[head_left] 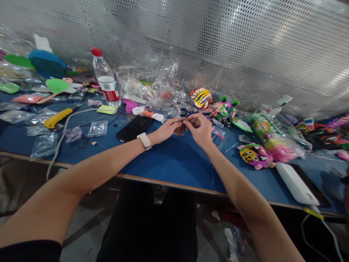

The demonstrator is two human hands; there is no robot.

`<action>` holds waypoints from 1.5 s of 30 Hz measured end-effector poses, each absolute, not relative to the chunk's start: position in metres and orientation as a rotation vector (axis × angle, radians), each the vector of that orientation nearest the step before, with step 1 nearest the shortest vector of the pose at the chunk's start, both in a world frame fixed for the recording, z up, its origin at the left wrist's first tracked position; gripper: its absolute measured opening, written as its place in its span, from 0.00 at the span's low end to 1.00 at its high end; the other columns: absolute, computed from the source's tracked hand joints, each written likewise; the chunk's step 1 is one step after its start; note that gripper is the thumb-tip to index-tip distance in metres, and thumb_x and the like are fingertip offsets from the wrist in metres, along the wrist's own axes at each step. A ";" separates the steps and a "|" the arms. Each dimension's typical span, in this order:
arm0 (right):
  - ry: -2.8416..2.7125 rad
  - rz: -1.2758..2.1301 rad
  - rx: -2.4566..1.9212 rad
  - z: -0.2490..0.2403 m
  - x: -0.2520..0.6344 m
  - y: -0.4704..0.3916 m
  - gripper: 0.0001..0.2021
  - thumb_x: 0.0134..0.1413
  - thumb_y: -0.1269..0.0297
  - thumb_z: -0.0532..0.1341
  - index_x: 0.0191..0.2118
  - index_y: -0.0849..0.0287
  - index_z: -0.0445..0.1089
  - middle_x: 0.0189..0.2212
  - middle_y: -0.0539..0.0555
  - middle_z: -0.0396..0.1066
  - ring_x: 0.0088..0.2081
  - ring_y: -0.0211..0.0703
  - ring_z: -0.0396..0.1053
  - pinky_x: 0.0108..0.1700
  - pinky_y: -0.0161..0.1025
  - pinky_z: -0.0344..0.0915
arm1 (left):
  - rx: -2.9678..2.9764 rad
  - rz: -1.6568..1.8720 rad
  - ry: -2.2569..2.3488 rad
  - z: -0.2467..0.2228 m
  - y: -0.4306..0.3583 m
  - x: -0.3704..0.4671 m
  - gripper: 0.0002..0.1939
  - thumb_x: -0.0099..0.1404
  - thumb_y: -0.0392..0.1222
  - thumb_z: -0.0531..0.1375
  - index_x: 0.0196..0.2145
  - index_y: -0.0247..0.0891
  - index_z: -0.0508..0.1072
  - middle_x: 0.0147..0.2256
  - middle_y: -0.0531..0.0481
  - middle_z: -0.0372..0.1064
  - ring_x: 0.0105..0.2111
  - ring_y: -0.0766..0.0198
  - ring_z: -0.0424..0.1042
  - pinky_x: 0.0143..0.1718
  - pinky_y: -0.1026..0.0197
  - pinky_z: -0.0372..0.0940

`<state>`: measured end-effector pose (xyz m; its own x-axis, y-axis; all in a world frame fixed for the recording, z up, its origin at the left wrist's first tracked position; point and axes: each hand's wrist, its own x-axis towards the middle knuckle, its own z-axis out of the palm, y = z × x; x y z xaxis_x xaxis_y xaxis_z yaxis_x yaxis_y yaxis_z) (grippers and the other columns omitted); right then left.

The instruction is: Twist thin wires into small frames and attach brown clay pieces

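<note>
Above the blue tabletop [174,163], my left hand [167,130] and my right hand [201,130] meet fingertip to fingertip. Both are closed in a pinch around something small and dark, mostly hidden by the fingers; I cannot make out what it is. A pale band circles my left wrist. Beside that wrist lies a black phone [135,128]. Just beyond my fingers are a white and orange tool-like piece [148,113] and a round clay figure with yellow and blue stripes [201,98]. Thin clear strands lie under my right forearm.
A water bottle [107,82] with a red cap stands at the back left. Left of it are a yellow-handled cutter [57,118], a white cable and plastic bags. On the right lie a pink and yellow clay face [256,155] and a white power bank [296,183]. Perforated metal closes the back.
</note>
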<state>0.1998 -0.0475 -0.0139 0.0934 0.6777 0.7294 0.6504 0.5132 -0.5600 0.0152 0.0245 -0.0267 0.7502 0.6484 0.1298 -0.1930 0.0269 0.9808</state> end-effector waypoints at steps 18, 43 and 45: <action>-1.659 0.022 -1.073 -0.007 0.198 -0.053 0.06 0.70 0.57 0.69 0.42 0.50 0.83 0.41 0.54 0.81 0.37 0.46 0.77 0.32 0.43 0.74 | 1.661 0.793 0.341 -0.025 0.024 0.012 0.29 0.76 0.70 0.61 0.41 0.38 0.75 0.35 0.49 0.73 0.35 0.64 0.74 0.45 0.55 0.79; -1.633 0.161 -1.104 -0.007 0.201 -0.048 0.21 0.74 0.39 0.63 0.40 0.50 0.82 0.43 0.56 0.83 0.44 0.51 0.79 0.49 0.53 0.79 | 1.726 0.799 0.357 -0.016 0.018 0.010 0.31 0.73 0.73 0.62 0.38 0.39 0.76 0.35 0.47 0.73 0.37 0.61 0.73 0.43 0.56 0.76; -1.625 0.172 -1.103 -0.008 0.201 -0.047 0.24 0.73 0.36 0.62 0.39 0.50 0.82 0.41 0.56 0.82 0.43 0.50 0.79 0.48 0.53 0.79 | 1.728 0.805 0.342 -0.015 0.017 0.010 0.32 0.72 0.74 0.62 0.37 0.38 0.76 0.35 0.47 0.74 0.36 0.62 0.73 0.43 0.56 0.77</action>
<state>0.2015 -0.0469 -0.0076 0.0450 0.7213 0.6911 0.5611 0.5542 -0.6149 0.0096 0.0173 -0.0148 0.7232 0.6019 0.3388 -0.1742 -0.3157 0.9327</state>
